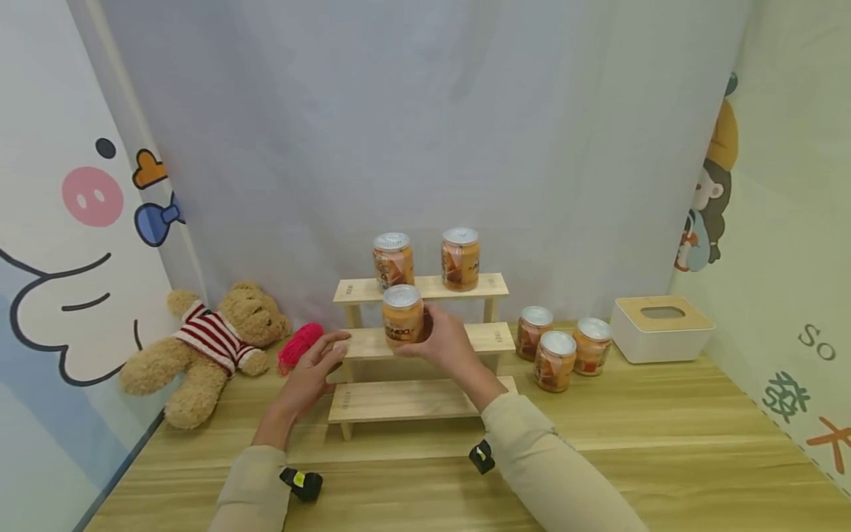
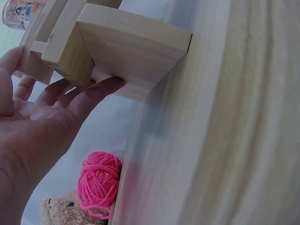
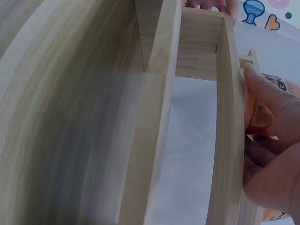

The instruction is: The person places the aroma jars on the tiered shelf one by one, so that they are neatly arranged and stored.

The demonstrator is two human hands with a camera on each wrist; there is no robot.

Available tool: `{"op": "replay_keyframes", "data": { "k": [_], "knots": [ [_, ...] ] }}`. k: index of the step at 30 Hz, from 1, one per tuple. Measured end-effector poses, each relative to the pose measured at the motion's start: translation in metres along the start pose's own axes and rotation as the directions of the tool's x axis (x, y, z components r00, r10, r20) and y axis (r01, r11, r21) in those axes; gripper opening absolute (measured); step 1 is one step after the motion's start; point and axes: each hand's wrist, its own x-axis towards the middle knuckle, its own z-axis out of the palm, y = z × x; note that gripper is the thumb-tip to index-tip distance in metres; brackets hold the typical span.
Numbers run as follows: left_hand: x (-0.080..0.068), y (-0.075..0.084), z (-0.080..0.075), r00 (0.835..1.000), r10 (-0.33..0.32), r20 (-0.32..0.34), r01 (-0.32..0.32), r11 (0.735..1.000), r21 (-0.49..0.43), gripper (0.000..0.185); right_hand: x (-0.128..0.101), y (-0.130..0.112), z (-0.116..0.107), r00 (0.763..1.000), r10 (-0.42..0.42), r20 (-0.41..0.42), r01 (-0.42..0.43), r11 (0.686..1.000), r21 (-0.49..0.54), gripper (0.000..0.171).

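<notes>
A three-step wooden rack (image 1: 399, 400) stands on the table. My right hand (image 1: 447, 340) grips an orange can (image 1: 402, 319) with a silver lid at the middle step, thumb on one side and fingers on the other. The can is upright, its base close over the plank in the right wrist view. My left hand (image 1: 311, 373) is at the rack's left end. Its fairly straight fingers (image 2: 96, 96) touch the wooden side, with the thumb by the step above. Two more orange cans, a left one (image 1: 393, 262) and a right one (image 1: 461, 258), stand on the top step.
Right of the rack, three cans (image 1: 555, 362) are grouped on the table (image 1: 638, 443), beside a white tissue box (image 1: 661, 340) with a wooden lid. Pink yarn (image 1: 301, 346) and a teddy bear (image 1: 211, 343) lie to the left. A pale curtain (image 1: 412, 133) hangs behind.
</notes>
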Motion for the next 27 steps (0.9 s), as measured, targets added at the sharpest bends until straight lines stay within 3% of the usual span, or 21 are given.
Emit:
{"op": "replay_keyframes", "data": {
  "k": [11, 17, 21, 27],
  "knots": [
    [0.001, -0.002, -0.001, 1.000, -0.004, 0.003, 0.004, 1.000, 0.000, 0.049, -0.005, 0.004, -0.002, 1.000, -0.009, 0.014, 0.010, 0.997, -0.075, 0.077],
    [0.002, -0.004, 0.000, 1.000, -0.013, -0.001, 0.013, 1.000, -0.008, 0.049, -0.029, 0.016, -0.017, 1.000, -0.005, -0.019, 0.004, 0.996, -0.091, 0.080],
    [0.003, -0.004, 0.002, 1.000, -0.010, 0.000, 0.010, 1.000, -0.009, 0.048, -0.050, 0.029, -0.032, 0.990, -0.093, -0.110, 0.088, 0.995, -0.050, 0.068],
    [0.003, -0.003, 0.000, 1.000, -0.004, -0.009, 0.004, 1.000, -0.013, 0.048, -0.074, 0.046, -0.049, 0.934, -0.264, -0.239, 0.259, 0.964, -0.052, 0.039]
  ]
}}
